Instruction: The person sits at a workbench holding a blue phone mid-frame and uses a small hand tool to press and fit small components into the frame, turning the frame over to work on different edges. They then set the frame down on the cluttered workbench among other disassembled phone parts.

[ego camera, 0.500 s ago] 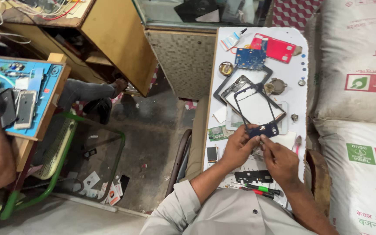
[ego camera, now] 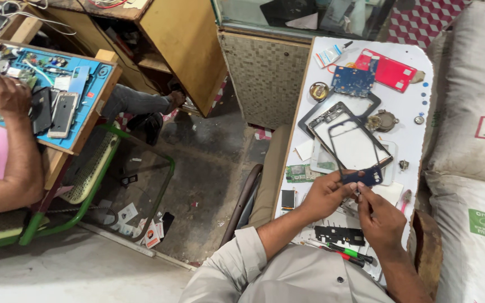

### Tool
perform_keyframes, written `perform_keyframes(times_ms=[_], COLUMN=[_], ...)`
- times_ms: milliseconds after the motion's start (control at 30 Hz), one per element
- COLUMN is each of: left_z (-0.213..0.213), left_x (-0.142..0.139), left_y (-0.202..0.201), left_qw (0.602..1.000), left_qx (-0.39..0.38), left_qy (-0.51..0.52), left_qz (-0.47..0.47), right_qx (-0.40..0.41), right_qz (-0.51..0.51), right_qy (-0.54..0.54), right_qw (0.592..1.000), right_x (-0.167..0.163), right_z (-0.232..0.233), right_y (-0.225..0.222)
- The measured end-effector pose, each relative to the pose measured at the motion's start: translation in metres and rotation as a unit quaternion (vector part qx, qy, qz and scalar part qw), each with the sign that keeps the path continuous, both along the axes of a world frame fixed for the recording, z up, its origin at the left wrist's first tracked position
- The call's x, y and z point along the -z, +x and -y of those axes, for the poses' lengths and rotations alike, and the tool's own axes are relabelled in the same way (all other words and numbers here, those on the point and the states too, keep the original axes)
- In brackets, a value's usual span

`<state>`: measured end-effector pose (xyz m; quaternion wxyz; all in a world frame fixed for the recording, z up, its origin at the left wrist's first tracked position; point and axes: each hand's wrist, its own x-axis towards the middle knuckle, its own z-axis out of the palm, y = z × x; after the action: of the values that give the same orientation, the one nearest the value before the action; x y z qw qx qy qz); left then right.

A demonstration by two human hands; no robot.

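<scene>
My left hand (ego camera: 325,193) grips the near end of a thin dark phone frame (ego camera: 360,147) that tilts up over the white board (ego camera: 422,106). My right hand (ego camera: 380,216) has its fingers pinched at the frame's blue lower edge (ego camera: 369,177); whether a tool sits in them I cannot tell. Under the frame lie a larger black frame (ego camera: 321,115) and a pale panel (ego camera: 324,160). A small green circuit board (ego camera: 297,173) rests just left of my left hand.
Farther up the board are a blue circuit board (ego camera: 353,80), a red phone cover (ego camera: 391,72) and round metal parts (ego camera: 385,120). Screwdrivers (ego camera: 346,253) and a black strip (ego camera: 339,234) lie near me. White sacks (ego camera: 472,112) stand at right. Another person (ego camera: 7,146) works at a blue mat (ego camera: 79,84) at left.
The view has shifted slightly. Both hands stay at the frame's near end with little visible movement.
</scene>
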<state>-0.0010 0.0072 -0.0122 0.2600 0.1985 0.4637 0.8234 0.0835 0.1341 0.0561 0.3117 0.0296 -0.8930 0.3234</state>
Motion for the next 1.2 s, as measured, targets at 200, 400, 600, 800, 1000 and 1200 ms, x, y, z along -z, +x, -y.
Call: perform_keyframes(times_ms=[200, 400, 600, 800, 1000, 1200], left_z=[-0.003, 0.002, 0.0, 0.008, 0.012, 0.004], left_x=[-0.003, -0.009, -0.008, -0.014, -0.016, 0.0], left_y=[0.0, 0.0, 0.005, 0.004, 0.002, 0.003], left_qw=[1.0, 1.0, 0.999, 0.993, 0.996, 1.0], left_qx=[0.013, 0.009, 0.023, 0.06, 0.069, 0.026], left_qy=[0.026, -0.019, 0.013, 0.083, 0.046, -0.004], left_qz=[0.001, 0.009, -0.032, 0.059, 0.033, -0.011], right_qx=[0.022, 0.041, 0.067, -0.002, -0.009, 0.045], right_qz=[-0.034, 0.002, 0.053, 0.006, -0.007, 0.014], right_qy=[0.002, -0.119, -0.099, -0.005, 0.011, -0.027], right_qw=[0.999, 0.992, 0.991, 1.0, 1.0, 0.999], right_x=[0.001, -0.001, 0.007, 0.004, 0.002, 0.002], right_z=[-0.001, 0.001, -0.002, -0.003, -0.002, -0.002], right_y=[0.0, 0.0, 0.002, -0.001, -0.003, 0.002])
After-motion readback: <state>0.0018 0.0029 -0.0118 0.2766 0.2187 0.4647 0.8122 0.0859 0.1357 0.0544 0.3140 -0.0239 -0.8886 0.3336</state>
